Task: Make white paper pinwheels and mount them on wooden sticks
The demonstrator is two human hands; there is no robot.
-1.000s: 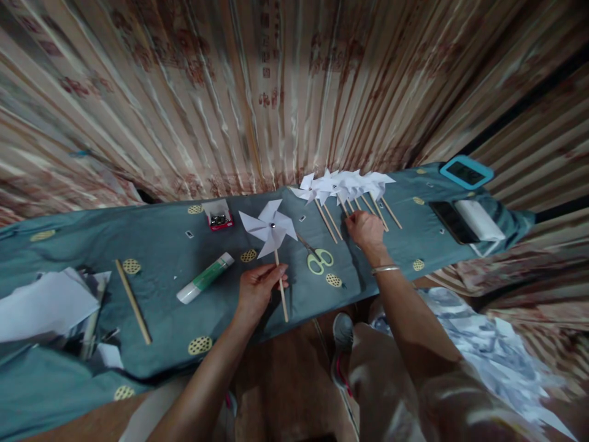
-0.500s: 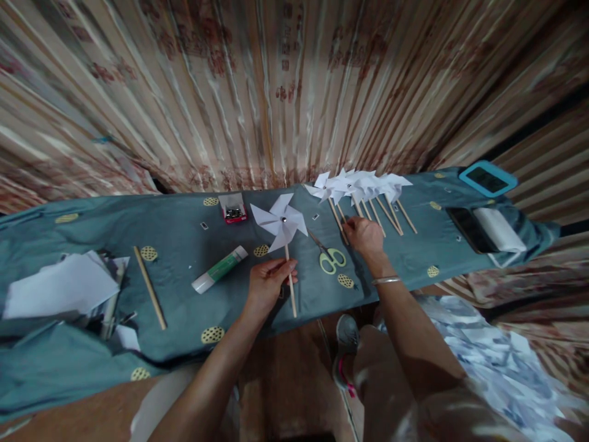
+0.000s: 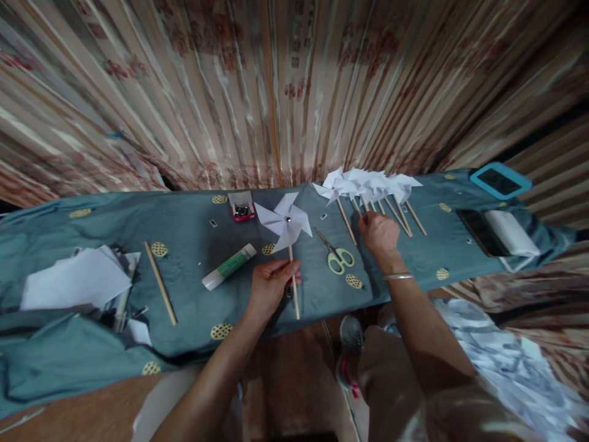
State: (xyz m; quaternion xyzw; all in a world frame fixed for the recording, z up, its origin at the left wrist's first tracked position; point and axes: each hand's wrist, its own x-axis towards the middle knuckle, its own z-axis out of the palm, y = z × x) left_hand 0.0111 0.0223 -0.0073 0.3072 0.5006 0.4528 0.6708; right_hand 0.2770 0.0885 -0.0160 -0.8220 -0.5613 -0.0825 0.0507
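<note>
Firstly, at the far left, a loose stack of white paper [image 3: 76,279] lies on the green tablecloth [image 3: 193,224], which has yellow pineapple figures. To the right of it there is one wooden stick [image 3: 160,282], placed alone and slanting. Next comes a white and green tube [image 3: 229,266], lying on its side.

Just behind this tube stands a small red box [image 3: 245,217]. Its pale flap is raised, so the inside can be seen: it contains small shiny metal pieces [image 3: 242,210], too small for me to tell their exact shape.

Near the middle, the left hand [image 3: 271,283] grips a white pinwheel [image 3: 280,226] by its stick, between the thumb and the bent fingers. The paper blades are beyond the hand, and a silvery pin is at their centre.

To the right, scissors [image 3: 340,260] with light green handles lie with the points directed away from the person. Behind them, several finished pinwheels [image 3: 368,184] lie in an overlapping row.

The right hand [image 3: 380,234] is at their sticks with its fingers curled; whether they grip a stick, I cannot tell. Further right are a black phone [image 3: 481,233], a white object [image 3: 510,233] beside it, and a blue-framed device [image 3: 501,180].
</note>
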